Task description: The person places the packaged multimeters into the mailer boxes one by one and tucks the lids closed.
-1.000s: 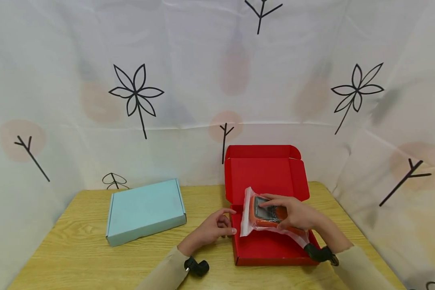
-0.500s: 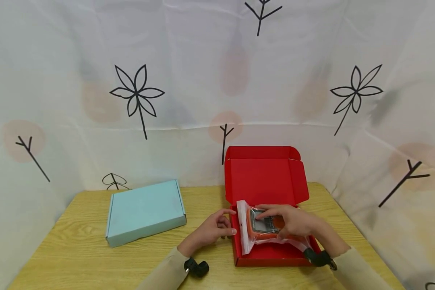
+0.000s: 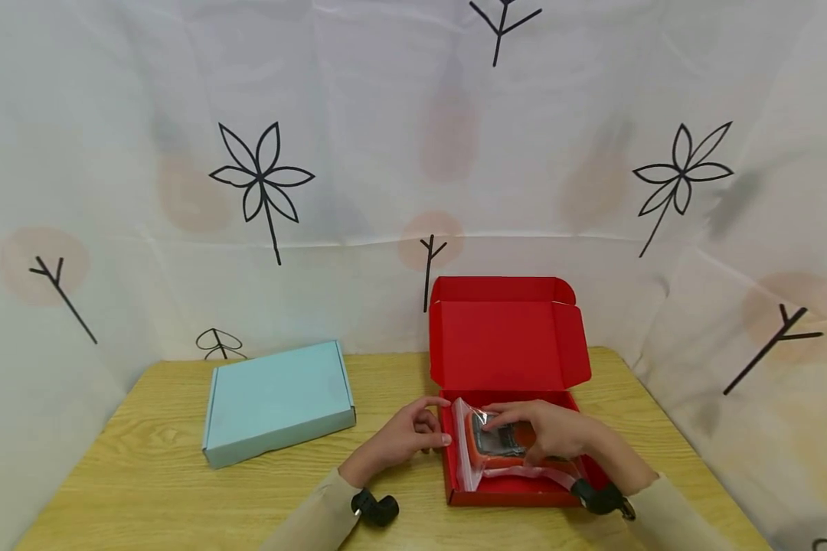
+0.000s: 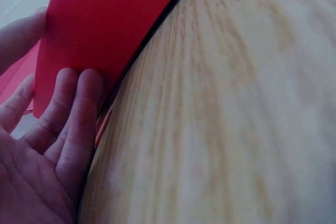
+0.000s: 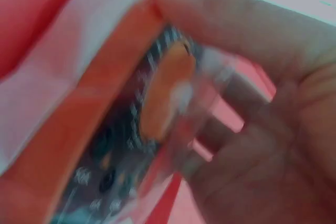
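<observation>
An orange multimeter (image 3: pixel 484 458) with a dark face lies in a clear plastic bag (image 3: pixel 465 459), inside the open red box (image 3: pixel 510 344). From above, my right hand (image 3: pixel 558 430) grips the bagged multimeter with thumb and fingers spread across its body. The right wrist view shows its orange dial (image 5: pixel 167 93) close to the thumb. At the box's left wall (image 4: pixel 110 19), my left hand (image 3: pixel 405 432) holds the edge. Its index finger and thumb meet the rim, while two fingertips press the outer side near the table. The far end of the multimeter is hidden beneath my right hand.
A closed light-blue box (image 3: pixel 279 402) lies to the left on the wooden table (image 3: pixel 179 497). The red lid stands raised behind the box, near a patterned cloth backdrop (image 3: pixel 358 153). A black wrist camera (image 3: pixel 379 509) sits on the left wrist.
My right hand has lowered the bagged multimeter and brought it nearer, from a tilt above the box to lying inside it. My left hand has stayed at the box wall.
</observation>
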The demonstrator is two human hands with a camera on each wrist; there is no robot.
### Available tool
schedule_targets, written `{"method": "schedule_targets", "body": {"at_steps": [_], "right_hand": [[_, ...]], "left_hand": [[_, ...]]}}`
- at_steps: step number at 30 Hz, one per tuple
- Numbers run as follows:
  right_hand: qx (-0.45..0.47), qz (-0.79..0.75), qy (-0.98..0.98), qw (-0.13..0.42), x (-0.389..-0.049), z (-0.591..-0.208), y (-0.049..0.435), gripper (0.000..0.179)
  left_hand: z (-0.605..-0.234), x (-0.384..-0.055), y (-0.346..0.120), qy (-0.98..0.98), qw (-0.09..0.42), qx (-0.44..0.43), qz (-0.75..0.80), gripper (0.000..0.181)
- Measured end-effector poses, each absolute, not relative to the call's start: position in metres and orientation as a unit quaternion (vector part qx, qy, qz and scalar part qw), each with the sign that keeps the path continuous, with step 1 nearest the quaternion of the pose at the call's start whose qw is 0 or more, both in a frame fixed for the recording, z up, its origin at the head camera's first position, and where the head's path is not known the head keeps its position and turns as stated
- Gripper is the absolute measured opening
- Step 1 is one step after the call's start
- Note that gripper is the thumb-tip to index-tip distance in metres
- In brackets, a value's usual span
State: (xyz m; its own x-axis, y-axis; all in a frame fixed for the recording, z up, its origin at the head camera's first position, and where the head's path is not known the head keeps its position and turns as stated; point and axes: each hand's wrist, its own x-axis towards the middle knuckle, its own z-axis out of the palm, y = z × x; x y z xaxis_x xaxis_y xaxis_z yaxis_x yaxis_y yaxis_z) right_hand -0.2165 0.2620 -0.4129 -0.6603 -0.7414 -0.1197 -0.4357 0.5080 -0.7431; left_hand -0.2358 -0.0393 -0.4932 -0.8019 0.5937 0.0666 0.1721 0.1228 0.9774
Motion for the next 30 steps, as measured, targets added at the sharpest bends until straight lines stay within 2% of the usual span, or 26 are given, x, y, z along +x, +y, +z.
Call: {"method": "schedule_targets", "body": {"at_steps": [14,24,30], "right_hand": [[-0.301,-0.355,0.852,0.241,-0.223,-0.405,0.261,0.06],[-0.302,-0.346,0.853,0.249,-0.228,-0.404,0.261,0.06],[-0.289,-0.355,0.855,0.244,-0.227,-0.405,0.265,0.065]], "left_hand": [[-0.491,-0.234,-0.038,0.73,0.177,0.26,0.607,0.051],[-0.491,-0.235,-0.041,0.733,0.174,0.265,0.601,0.05],[-0.488,-0.232,-0.039,0.733,0.169,0.265,0.603,0.048]]}}
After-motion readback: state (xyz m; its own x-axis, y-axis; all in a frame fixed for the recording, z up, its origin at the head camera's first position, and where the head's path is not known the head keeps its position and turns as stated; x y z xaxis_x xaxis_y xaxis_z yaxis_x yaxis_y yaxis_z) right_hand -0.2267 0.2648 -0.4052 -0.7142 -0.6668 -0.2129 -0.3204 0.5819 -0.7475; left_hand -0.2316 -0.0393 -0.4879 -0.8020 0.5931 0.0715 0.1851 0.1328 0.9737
